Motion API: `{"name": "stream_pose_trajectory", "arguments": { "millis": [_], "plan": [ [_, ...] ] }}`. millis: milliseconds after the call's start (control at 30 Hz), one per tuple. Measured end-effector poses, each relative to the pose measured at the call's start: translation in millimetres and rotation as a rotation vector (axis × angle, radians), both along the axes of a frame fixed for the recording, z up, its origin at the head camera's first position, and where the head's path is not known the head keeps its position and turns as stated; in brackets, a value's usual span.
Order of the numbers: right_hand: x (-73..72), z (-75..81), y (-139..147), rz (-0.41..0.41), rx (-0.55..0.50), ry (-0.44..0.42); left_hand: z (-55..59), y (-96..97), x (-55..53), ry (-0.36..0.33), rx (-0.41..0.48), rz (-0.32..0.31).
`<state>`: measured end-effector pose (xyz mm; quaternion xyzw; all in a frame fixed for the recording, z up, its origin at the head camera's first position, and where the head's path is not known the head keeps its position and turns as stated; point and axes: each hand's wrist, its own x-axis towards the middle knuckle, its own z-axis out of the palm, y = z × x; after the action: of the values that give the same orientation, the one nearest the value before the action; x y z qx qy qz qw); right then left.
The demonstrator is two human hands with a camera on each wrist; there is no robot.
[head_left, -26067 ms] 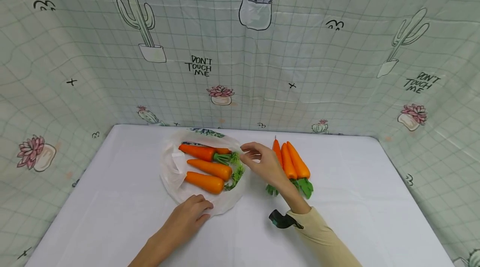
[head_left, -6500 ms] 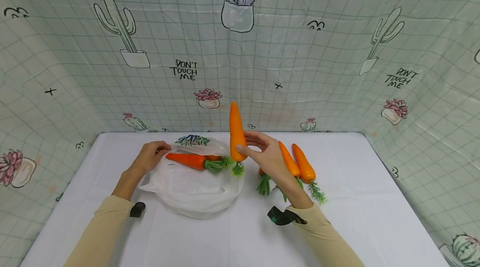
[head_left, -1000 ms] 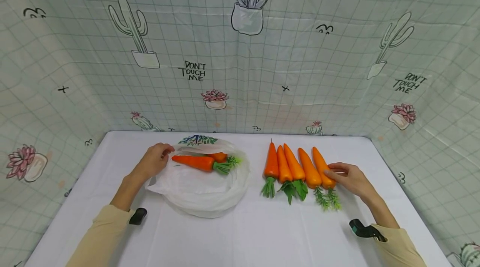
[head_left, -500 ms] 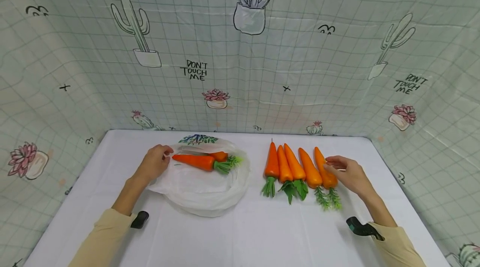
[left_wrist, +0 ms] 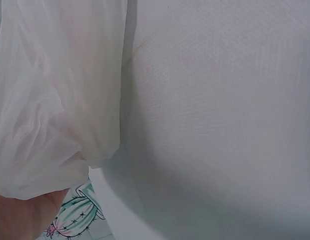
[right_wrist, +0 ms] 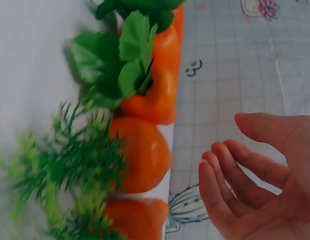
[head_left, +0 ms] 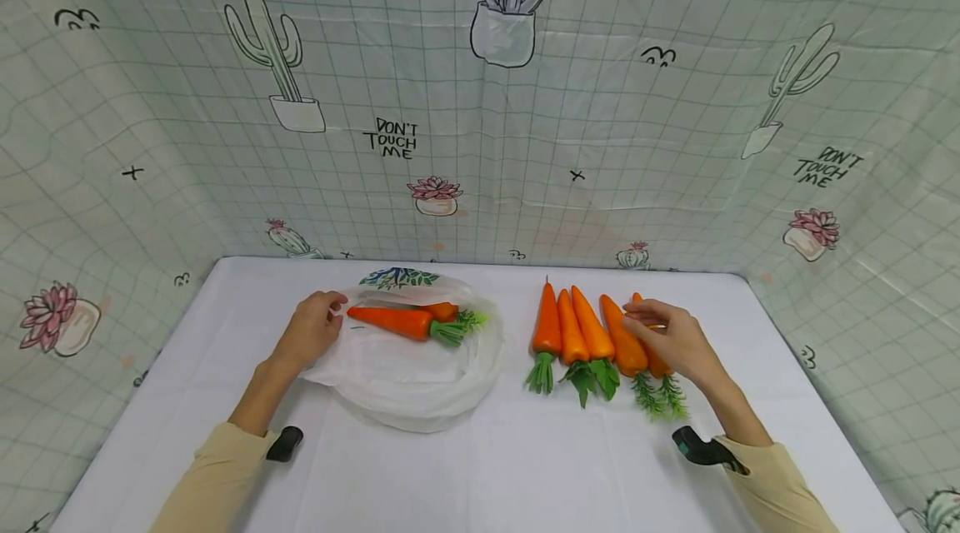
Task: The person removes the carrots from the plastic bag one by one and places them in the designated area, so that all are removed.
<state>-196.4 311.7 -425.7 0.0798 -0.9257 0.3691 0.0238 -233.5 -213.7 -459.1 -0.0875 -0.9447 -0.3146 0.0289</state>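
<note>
My left hand [head_left: 309,333] holds the left edge of a white plastic bag [head_left: 397,387] between thumb and curled fingers. Inside the bag's mouth lie a red-orange carrot [head_left: 390,321] with stubby green stalks and, partly hidden behind it, an orange carrot [head_left: 444,311] with feathery greens. On the right, several carrots lie in a row, tips to the back. My right hand [head_left: 678,341] hovers over the rightmost carrot [head_left: 658,366], covering part of it, its fingers loosely bent. The right wrist view shows nothing in the right hand [right_wrist: 250,185]. Beside that carrot lies another feathery-topped carrot [head_left: 624,343].
At the row's left end is a red-orange carrot [head_left: 547,325], then two leafy-topped ones, the nearer an orange carrot [head_left: 572,331]. A white-covered table [head_left: 510,475] bears everything. A patterned cloth [head_left: 585,125] rises behind and along both sides.
The right hand has let go of the rightmost carrot, lifted, and moved left over the row's right end. The left hand stays at the bag. Compared with earlier, more carrots lie in the row.
</note>
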Motion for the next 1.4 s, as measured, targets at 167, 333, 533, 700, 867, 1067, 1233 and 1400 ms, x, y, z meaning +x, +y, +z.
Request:
{"name": "stream_pose_trajectory", "arguments": {
  "millis": [167,333,533,700,867,1067,1233,1400],
  "plan": [
    [-3.4,2.4,-15.1,0.038,-0.025,0.019,-1.6,0.5,0.7,-0.003,0.009,0.026],
    [-8.0,3.4,-29.2,0.072,-0.048,0.043,-1.7,0.6,2.4,-0.013,0.021,0.046],
    [-13.0,6.4,-46.8,0.106,-0.069,0.054,-0.1,-0.3,2.9,-0.027,0.045,0.060],
    [-17.6,8.1,-61.7,0.137,-0.102,0.047,0.4,-2.1,2.7,-0.024,0.088,0.047],
    [-21.9,9.3,-76.8,0.186,-0.119,0.056,0.3,-2.8,1.5,-0.074,0.138,0.076],
    [-27.8,10.3,-95.1,0.193,-0.134,0.035,-0.2,-3.6,0.1,-0.091,0.149,0.101],
    [-30.4,11.7,-108.9,0.219,-0.167,0.031,-1.3,-3.2,0.3,-0.095,0.151,0.107],
    [-32.2,12.5,-123.5,0.254,-0.194,0.049,-2.6,-0.2,-0.2,-0.104,0.128,0.138]
  ]
}}
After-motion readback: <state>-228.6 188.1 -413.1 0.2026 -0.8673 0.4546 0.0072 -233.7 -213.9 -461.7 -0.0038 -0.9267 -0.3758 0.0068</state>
